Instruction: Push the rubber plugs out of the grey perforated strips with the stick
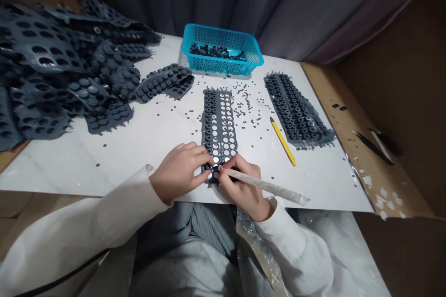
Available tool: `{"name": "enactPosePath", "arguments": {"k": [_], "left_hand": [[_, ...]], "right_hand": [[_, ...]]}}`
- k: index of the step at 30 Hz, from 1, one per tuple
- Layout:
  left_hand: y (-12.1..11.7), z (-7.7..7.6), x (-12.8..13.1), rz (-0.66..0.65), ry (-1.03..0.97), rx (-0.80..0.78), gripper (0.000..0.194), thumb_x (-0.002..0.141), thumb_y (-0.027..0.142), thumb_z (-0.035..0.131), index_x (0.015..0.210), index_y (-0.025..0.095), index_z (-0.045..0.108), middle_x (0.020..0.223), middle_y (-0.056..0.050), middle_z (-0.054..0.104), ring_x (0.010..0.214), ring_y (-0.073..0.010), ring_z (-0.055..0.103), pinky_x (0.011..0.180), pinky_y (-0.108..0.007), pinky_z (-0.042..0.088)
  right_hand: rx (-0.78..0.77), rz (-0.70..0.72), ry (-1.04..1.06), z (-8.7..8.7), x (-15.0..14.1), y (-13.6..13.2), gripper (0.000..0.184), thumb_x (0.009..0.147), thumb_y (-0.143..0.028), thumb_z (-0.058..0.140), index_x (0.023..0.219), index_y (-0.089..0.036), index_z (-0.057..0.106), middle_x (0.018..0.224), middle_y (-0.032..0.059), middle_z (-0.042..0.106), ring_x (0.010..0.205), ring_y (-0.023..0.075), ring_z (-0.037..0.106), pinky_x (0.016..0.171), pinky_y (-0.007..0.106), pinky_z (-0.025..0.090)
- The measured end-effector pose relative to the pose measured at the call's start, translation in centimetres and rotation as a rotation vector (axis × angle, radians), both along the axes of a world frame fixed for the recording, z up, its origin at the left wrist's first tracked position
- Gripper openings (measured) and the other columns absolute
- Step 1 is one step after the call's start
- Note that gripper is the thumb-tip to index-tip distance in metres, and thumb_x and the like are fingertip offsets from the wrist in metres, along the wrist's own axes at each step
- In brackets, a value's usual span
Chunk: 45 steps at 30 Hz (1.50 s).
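A long dark rubber sheet (pixel 218 123) full of round holes and small moulded parts lies lengthwise on the white tabletop (pixel 139 148) in front of me. My left hand (pixel 181 171) is closed, its fingertips pinching the sheet's near end. My right hand (pixel 244 188) grips a pale wrapped stick-like tool (pixel 268 186) like a pen, its tip pressed against the sheet's near end beside my left fingers.
A heap of similar dark sheets (pixel 62 69) fills the left of the table. A blue basket (pixel 223 48) of small dark parts stands at the back. Another sheet (pixel 296 106) and a yellow pencil (pixel 283 141) lie to the right. Tiny punched discs (pixel 247 102) are scattered about. Dark tools (pixel 378 146) rest on the cardboard at right.
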<state>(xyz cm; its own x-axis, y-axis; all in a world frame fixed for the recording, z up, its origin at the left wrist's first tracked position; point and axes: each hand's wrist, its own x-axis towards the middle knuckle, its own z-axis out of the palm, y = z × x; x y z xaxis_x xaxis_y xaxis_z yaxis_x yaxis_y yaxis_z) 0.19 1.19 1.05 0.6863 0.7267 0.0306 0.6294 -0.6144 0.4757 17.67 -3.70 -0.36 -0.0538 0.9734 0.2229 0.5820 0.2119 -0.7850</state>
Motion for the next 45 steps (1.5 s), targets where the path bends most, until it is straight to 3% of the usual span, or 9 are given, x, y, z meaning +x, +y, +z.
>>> {"name": "enactPosePath", "arguments": {"k": [6, 10, 27, 38, 45], "left_hand": [[0.1, 0.3, 0.2, -0.032, 0.065, 0.025, 0.014, 0.085, 0.027, 0.049, 0.085, 0.019, 0.060, 0.086, -0.002, 0.058, 0.085, -0.0193, 0.051, 0.075, -0.034, 0.038], [0.1, 0.3, 0.3, -0.042, 0.101, 0.054, 0.015, 0.086, 0.024, 0.046, 0.080, 0.017, 0.057, 0.083, -0.004, 0.057, 0.082, -0.0192, 0.050, 0.073, -0.033, 0.039], [-1.6, -0.9, 0.2, 0.203, -0.140, -0.103, 0.013, 0.089, 0.022, 0.041, 0.085, 0.018, 0.053, 0.088, -0.004, 0.057, 0.085, -0.0192, 0.049, 0.078, -0.035, 0.040], [-1.7, -0.7, 0.4, 0.103, -0.054, -0.004, 0.016, 0.086, 0.022, 0.047, 0.099, 0.020, 0.057, 0.096, -0.004, 0.058, 0.090, -0.0201, 0.050, 0.080, -0.035, 0.041], [-1.0, 0.1, 0.8, 0.036, 0.089, 0.000, 0.017, 0.086, 0.024, 0.047, 0.096, 0.021, 0.061, 0.092, -0.004, 0.056, 0.089, -0.0210, 0.051, 0.080, -0.037, 0.042]], "right_hand": [[-0.018, 0.123, -0.221, 1.1, -0.9, 0.1, 0.012, 0.078, -0.015, 0.047, 0.070, -0.021, 0.041, 0.058, -0.0029, 0.050, 0.052, 0.0112, 0.049, 0.052, 0.021, 0.036], [-0.037, 0.128, -0.323, 1.6, -1.7, 0.4, 0.010, 0.077, -0.016, 0.046, 0.072, -0.022, 0.040, 0.060, -0.0014, 0.053, 0.053, 0.0136, 0.050, 0.051, 0.022, 0.035], [-0.111, 0.079, -0.230, 1.9, -1.6, 0.5, 0.015, 0.076, -0.014, 0.047, 0.070, -0.023, 0.036, 0.053, -0.0047, 0.049, 0.046, 0.0118, 0.047, 0.049, 0.021, 0.035], [-0.065, -0.018, -0.091, 0.4, -1.3, -0.8, 0.008, 0.079, -0.016, 0.047, 0.075, -0.021, 0.042, 0.063, -0.0031, 0.053, 0.054, 0.0110, 0.052, 0.055, 0.020, 0.039], [-0.114, 0.013, -0.150, 0.9, -1.4, -0.6, 0.010, 0.079, -0.017, 0.046, 0.074, -0.021, 0.039, 0.061, -0.0034, 0.051, 0.053, 0.0106, 0.050, 0.053, 0.020, 0.037]]}}
